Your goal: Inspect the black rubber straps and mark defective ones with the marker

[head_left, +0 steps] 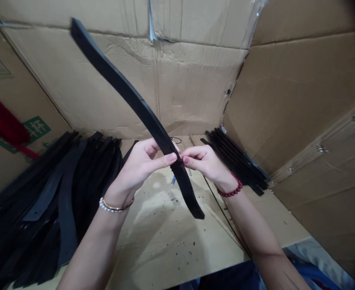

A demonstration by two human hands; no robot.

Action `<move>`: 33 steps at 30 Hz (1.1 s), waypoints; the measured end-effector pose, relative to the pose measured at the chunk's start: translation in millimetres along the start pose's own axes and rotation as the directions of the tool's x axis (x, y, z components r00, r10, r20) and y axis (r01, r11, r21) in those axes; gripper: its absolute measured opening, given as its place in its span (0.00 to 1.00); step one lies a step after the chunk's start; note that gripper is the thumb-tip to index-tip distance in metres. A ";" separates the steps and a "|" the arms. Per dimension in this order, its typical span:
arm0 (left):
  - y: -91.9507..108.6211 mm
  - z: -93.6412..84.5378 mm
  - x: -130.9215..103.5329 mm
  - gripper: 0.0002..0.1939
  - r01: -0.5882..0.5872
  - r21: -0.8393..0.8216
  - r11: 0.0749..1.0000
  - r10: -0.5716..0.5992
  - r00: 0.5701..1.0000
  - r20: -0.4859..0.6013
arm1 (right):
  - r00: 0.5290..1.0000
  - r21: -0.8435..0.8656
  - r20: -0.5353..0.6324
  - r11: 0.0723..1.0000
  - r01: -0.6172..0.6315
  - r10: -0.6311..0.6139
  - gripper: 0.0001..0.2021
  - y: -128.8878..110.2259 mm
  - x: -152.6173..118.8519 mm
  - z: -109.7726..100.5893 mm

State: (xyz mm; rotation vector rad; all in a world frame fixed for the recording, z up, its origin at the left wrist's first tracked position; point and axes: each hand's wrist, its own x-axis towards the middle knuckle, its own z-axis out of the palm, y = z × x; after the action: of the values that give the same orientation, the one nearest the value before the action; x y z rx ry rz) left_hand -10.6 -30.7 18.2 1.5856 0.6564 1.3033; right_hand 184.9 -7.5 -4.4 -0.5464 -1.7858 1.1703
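Note:
A long, curved black strip (125, 90) is held up at a slant, its far end at upper left and its near end low in the middle. My left hand (144, 163) is closed round it below its middle, with the thumb lying on top. On the strip's right edge, just beside that thumb, my right hand (203, 161) pinches with thumb and forefinger. Something small and dark sits at those fingertips, too small to name. The strip's surface looks cut or notched at this spot.
Many black strips (71, 181) lie heaped at left. Another stack of black strips (237, 161) lies at right against a cardboard wall (301, 100). Dark crumbs and a blue-tipped tool (173, 180) lie on the tabletop (153, 249). A red item (5, 121) hangs at left.

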 end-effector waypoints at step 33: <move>-17.5 58.3 -11.9 0.28 0.211 -0.312 0.926 -0.187 0.977 0.105 | 0.954 0.064 -0.279 0.993 -0.098 0.112 0.17 -49.1 -22.8 24.4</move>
State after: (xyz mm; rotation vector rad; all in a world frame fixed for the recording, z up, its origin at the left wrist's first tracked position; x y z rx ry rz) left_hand 43.8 -52.8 -1.9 1.2593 0.5136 1.1301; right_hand 180.5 -58.6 25.4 -0.7483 -1.4951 1.1422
